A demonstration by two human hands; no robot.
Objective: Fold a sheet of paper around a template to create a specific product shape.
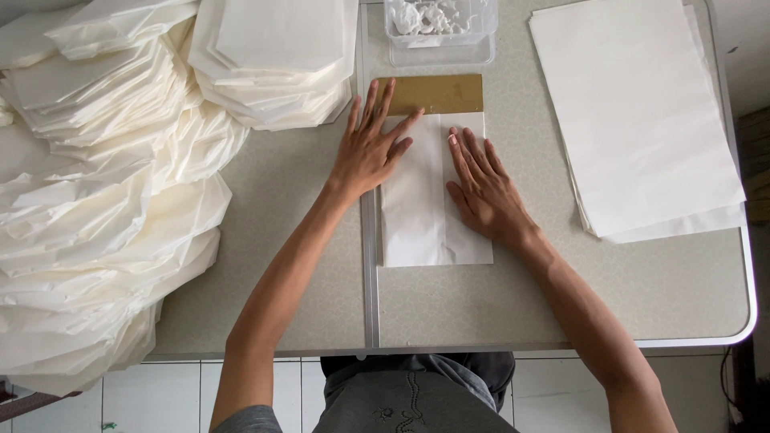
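Note:
A white sheet of paper folded into a narrow bag shape lies in the middle of the grey table. My left hand rests flat on its upper left part, fingers spread. Flat on the bag's right half lies my right hand, fingers together along a fold. A gold-coloured flat strip sticks out from under the paper's far end, just beyond my left fingertips.
A stack of flat white sheets lies at the right. Piles of finished white paper bags cover the left side and another pile sits far left of centre. A clear plastic tub with white paste stands at the far edge.

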